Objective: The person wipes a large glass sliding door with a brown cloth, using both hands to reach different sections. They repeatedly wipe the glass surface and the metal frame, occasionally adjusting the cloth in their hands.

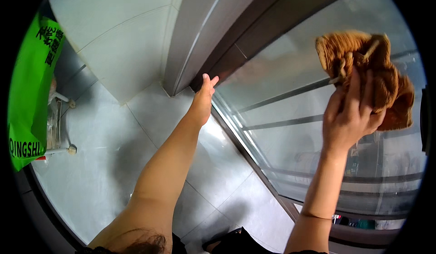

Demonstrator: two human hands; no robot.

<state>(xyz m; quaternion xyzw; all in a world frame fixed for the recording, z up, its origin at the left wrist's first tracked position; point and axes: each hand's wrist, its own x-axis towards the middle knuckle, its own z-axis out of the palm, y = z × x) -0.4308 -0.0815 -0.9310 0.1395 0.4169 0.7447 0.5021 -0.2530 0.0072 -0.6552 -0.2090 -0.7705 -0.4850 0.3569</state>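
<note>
My right hand (352,113) is up against the glass pane (272,99) of a dark-framed door on the right. Bunched under its fingers is a brown ribbed cloth (363,49), with a twisted cord showing in its folds. The cloth lies against the glass, and its far side is hidden. My left arm reaches forward to the door's dark frame (231,54). There my left hand (205,100) rests at the frame's edge, fingers stretched out and slightly apart, with no object seen in it. Part of its palm side is out of sight.
A bright green bag (32,86) hangs at the far left beside a small wheeled rack (56,122). Grey tiles (150,113) cover the floor. A grey door jamb (195,31) and pale wall (122,27) stand ahead. Dark bars and blurred items show through the glass.
</note>
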